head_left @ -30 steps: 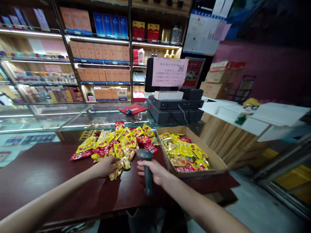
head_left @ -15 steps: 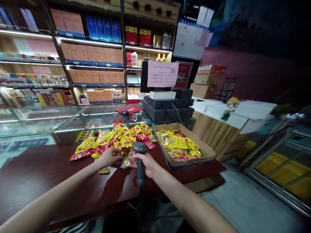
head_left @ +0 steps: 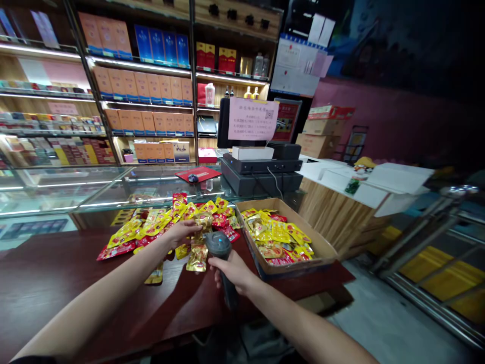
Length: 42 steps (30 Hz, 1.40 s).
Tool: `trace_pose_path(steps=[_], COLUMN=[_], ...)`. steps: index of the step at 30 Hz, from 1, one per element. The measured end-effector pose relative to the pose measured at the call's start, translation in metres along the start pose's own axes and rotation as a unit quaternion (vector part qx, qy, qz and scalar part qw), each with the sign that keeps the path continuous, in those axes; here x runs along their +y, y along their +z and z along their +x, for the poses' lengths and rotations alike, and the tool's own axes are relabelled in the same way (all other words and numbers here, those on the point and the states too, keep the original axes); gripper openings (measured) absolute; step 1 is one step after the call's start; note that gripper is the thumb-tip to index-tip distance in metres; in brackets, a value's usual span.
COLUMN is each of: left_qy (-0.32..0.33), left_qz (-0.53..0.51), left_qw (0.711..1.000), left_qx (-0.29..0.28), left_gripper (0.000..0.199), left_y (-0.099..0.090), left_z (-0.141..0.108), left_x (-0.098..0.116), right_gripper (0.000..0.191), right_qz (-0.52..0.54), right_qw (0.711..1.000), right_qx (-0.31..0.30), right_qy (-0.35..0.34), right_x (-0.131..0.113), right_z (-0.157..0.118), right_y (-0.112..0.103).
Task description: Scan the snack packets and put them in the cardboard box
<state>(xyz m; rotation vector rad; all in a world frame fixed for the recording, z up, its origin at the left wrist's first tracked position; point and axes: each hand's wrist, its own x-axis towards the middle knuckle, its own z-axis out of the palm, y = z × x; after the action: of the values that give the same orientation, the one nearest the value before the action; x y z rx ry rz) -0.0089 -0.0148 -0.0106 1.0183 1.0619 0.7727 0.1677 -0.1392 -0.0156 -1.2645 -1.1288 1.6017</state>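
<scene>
My right hand (head_left: pixel 233 270) is wrapped round the handle of a dark grey barcode scanner (head_left: pixel 219 244), whose head points left with a small blue light on top. My left hand (head_left: pixel 184 233) pinches a gold snack packet (head_left: pixel 204 221) by its edge, just left of the scanner head. Below it another gold snack packet (head_left: pixel 197 257) lies or hangs close to the table; I cannot tell whether the two are joined. Behind and left of my left hand spreads a pile of yellow and red snack packets (head_left: pixel 127 232). A single gold packet (head_left: pixel 154 274) lies under my left forearm.
An open cardboard box (head_left: pixel 322 248) with more packets stands right of the scanner on the dark red table (head_left: pixel 125 288). Behind are a glass counter (head_left: pixel 102 189), a red mouse pad (head_left: pixel 206 173), and a monitor (head_left: pixel 224 124) with a pink notice. Stocked shelves line the back wall.
My left hand has risen slightly and holds up a gold packet. My right hand has lowered a little and moved right, tilting the scanner so its head points left towards the packets.
</scene>
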Motion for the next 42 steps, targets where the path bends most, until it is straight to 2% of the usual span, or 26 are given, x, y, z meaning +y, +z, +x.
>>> trace_pose_path(steps=[4, 13, 22, 28, 31, 33, 36, 39, 42], left_qy=[-0.011, -0.02, -0.022, -0.022, -0.024, -0.031, -0.046, -0.06, -0.08], left_qz=[-0.006, -0.019, 0.011, 0.002, -0.004, -0.005, -0.015, -0.015, -0.024], left_qw=[1.0, 1.0, 1.0, 0.999, 1.0, 0.999, 0.997, 0.993, 0.987], left_qx=[-0.001, -0.009, -0.003, 0.025, -0.001, -0.029, -0.066, -0.096, -0.14], left_gripper=[0.037, 0.035, 0.034, 0.035, 0.034, 0.032, 0.027, 0.023, 0.023], left_y=[-0.001, -0.008, -0.01, -0.008, -0.008, -0.008, -0.003, 0.007, 0.023], left_z=[0.01, 0.021, 0.022, 0.022, 0.02, 0.018, 0.012, 0.006, 0.001], left_x=[0.004, 0.001, 0.0, 0.001, 0.0, -0.001, -0.003, 0.004, 0.023], right_gripper=[0.014, 0.014, 0.016, 0.017, 0.014, 0.01, 0.017, 0.02, 0.022], right_qz=[-0.01, -0.029, -0.025, -0.018, 0.002, 0.029, 0.087, 0.162, 0.209], right_qw=[1.0, 0.999, 0.999, 1.0, 1.0, 0.997, 0.986, 0.982, 0.976], right_qx=[0.015, 0.02, 0.021, 0.013, 0.029, 0.067, 0.124, 0.093, 0.038], right_qy=[-0.006, -0.021, -0.012, -0.01, 0.003, -0.033, -0.066, -0.002, 0.037], right_x=[0.001, 0.003, 0.001, 0.002, 0.0, -0.005, -0.017, -0.032, -0.052], right_z=[0.006, 0.022, 0.026, 0.029, 0.029, 0.029, 0.029, 0.032, 0.034], right_y=[0.004, 0.003, 0.003, 0.003, 0.002, 0.001, -0.004, -0.015, -0.035])
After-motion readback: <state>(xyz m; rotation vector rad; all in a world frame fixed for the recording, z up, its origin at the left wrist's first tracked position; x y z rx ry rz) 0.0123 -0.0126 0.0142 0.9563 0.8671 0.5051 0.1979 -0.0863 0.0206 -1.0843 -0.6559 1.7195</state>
